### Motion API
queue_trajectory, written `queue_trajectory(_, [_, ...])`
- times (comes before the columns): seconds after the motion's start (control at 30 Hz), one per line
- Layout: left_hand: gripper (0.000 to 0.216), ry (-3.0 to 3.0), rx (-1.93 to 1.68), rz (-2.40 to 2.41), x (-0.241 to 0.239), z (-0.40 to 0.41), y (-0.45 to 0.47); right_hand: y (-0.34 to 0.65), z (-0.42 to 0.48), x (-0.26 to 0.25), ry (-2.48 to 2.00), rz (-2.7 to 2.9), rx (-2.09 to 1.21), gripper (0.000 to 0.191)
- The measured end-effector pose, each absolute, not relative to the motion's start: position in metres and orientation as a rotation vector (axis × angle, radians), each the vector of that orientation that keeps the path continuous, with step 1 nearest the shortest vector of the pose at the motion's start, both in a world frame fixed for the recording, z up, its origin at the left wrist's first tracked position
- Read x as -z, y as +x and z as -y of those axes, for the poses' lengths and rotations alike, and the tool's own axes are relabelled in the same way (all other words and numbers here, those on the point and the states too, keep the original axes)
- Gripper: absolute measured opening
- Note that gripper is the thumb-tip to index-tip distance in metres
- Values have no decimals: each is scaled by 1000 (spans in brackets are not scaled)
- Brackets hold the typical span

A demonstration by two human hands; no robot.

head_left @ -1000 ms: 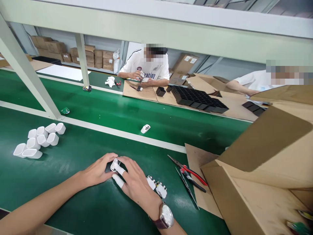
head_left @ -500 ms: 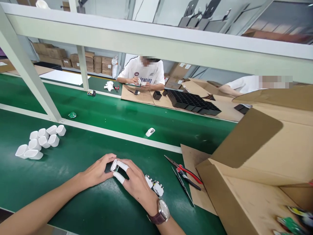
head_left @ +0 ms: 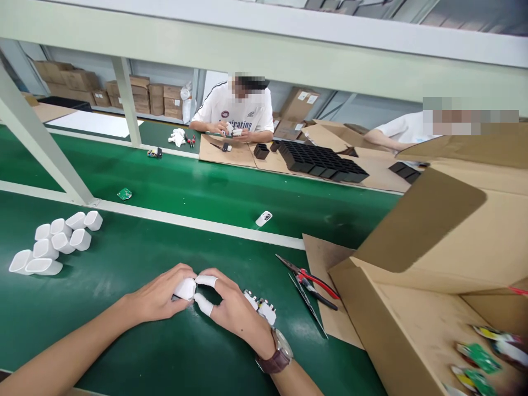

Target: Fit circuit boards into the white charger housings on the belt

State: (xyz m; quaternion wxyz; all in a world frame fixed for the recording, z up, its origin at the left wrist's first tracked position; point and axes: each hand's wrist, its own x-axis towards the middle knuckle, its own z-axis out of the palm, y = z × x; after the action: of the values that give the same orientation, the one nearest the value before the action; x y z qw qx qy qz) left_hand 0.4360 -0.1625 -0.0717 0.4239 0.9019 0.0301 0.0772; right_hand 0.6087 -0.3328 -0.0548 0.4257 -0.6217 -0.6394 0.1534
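My left hand is closed around a small white plastic housing, holding it just above the green bench. White finger cots cover the thumb and index finger of my right hand. Those two fingertips press at the housing's right end, curved toward each other. Whatever sits inside the housing is out of sight. Just beyond my right wrist lie a few white parts with metal prongs. To the left, several empty white housings stand grouped on the bench.
Long-nose pliers and tweezers lie at the right, partly on cardboard. An open carton holds circuit boards. A white metal rail borders the belt, which carries a white unit and a green board. Two co-workers sit opposite.
The housing has turned, so its open end with the board inside no longer shows. My right fingers have shifted to its right end. The unit on the belt has moved slightly right.
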Motion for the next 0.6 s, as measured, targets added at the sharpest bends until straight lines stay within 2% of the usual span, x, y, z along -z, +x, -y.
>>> queue_trajectory(0.17, [38,2219,-169,-54,71,161,435,613,334,50,-1603,1657,-444,36])
queue_trajectory(0.37, [41,2232,-118,23,68,162,434,620,332,58,-1533,1594,-555,15])
queue_trajectory(0.6, [38,2201,-70,94,60,158,435,619,330,60,-1520,1645,-577,7])
